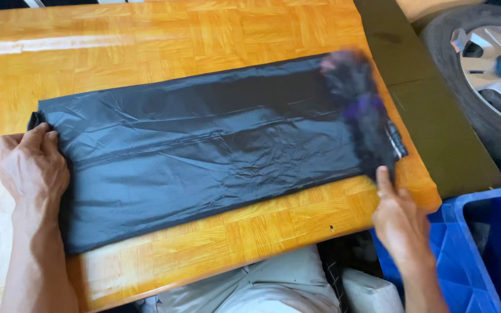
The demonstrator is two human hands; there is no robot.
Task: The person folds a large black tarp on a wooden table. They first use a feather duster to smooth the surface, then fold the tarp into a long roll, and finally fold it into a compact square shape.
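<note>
Flat between hands, black bag (204,145)

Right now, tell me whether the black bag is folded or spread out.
Folded: the black plastic bag lies as a flat, narrow strip with lengthwise creases on the wooden table.

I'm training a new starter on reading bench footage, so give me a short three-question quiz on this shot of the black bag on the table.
1. True or false: the black plastic bag lies flat on the wooden table.
2. Which hand presses on the bag's end, the left hand or the right hand?
3. What stands right of the table's near corner? A) a blue crate B) a red bucket C) a ladder

Key
1. True.
2. The left hand, palm down on the bag's left end; the right hand's fingertips are at the bag's right edge, which is blurred.
3. A. A car wheel is beyond it.
</note>
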